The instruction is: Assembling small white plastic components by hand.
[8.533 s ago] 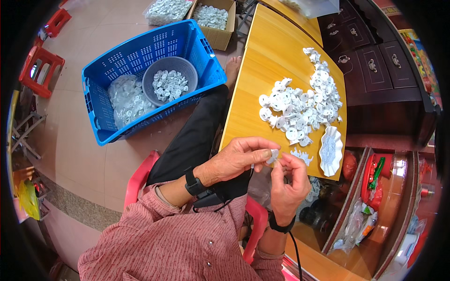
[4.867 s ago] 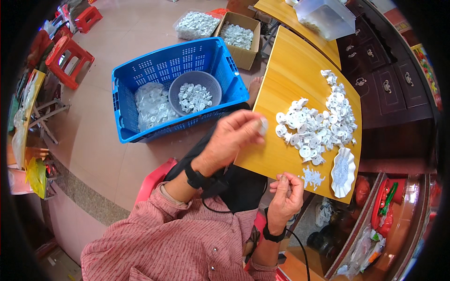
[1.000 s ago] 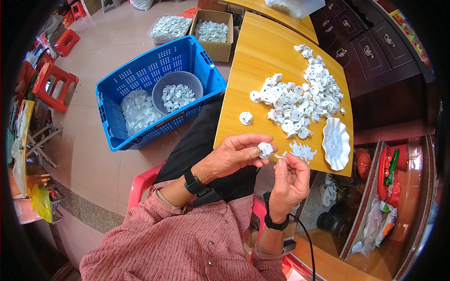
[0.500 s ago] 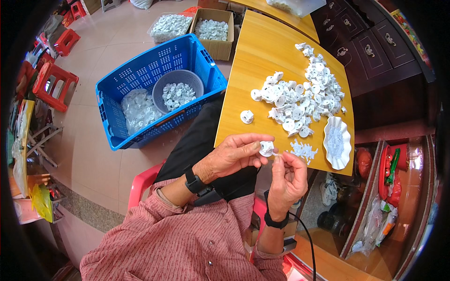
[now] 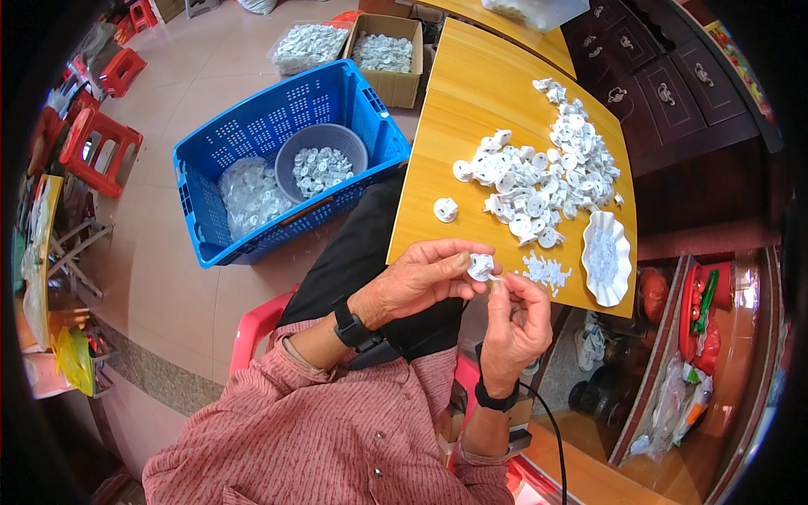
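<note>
Both my hands meet on one small white part at the table's near edge

My left hand [image 5: 421,282] pinches the white part [image 5: 481,267] between thumb and fingertips, steadying it so my right hand [image 5: 515,316] can work it; the right fingers are curled nearly closed against it, perhaps on a tiny piece I can't make out. On the table [image 5: 471,93]: one loose part [image 5: 445,209], one pile [image 5: 539,172] too dense to count, one white dish [image 5: 607,257]. Left on the floor, one blue crate [image 5: 282,109] holds one grey bowl [image 5: 321,160]
</note>
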Demonstrator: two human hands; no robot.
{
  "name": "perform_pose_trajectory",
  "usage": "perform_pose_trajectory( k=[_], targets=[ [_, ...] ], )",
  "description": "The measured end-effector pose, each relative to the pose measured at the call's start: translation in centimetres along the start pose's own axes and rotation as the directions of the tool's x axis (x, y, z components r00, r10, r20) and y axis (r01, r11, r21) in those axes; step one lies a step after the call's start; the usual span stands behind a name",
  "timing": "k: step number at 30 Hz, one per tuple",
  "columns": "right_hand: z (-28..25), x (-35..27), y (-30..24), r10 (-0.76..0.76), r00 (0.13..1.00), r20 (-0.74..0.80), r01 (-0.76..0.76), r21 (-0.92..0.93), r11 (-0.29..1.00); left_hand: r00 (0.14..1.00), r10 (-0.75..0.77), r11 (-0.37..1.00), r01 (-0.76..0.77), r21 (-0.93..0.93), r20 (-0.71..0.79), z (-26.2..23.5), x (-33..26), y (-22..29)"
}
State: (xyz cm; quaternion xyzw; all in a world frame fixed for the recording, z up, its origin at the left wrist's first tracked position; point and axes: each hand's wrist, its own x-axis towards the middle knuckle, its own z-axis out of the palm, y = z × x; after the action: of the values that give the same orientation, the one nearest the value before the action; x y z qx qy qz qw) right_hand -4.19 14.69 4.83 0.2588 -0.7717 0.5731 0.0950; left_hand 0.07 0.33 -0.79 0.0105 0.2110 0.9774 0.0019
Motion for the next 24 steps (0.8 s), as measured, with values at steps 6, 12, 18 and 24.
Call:
perform_pose_trajectory(
  k=[6,12,18,24],
  targets=[
    [0.06,-0.01,0.04,-0.004,1.0,-0.002,0.004,0.002,1.0,1.0,0.0,1.0,0.0,0.005,0.012,-0.3,-0.05,-0.13],
    [0.07,0.06,-0.13,-0.05,0.998,0.024,0.051,-0.053,0.997,1.0,0.008,1.0,-0.009,0.006,0.02,-0.16,-0.05,-0.15],
    [0.0,0.26,-0.52,-0.114,0.993,0.037,0.118,-0.13,0.985,0.999,0.02,0.999,-0.022,0.031,0.041,-0.16,0.11,-0.21],
    [-0.08,0.23,-0.3,-0.119,0.993,0.026,0.122,-0.137,0.983,0.998,-0.001,1.0,0.0,0.013,0.063,-0.44,0.17,-0.18]
  ],
)
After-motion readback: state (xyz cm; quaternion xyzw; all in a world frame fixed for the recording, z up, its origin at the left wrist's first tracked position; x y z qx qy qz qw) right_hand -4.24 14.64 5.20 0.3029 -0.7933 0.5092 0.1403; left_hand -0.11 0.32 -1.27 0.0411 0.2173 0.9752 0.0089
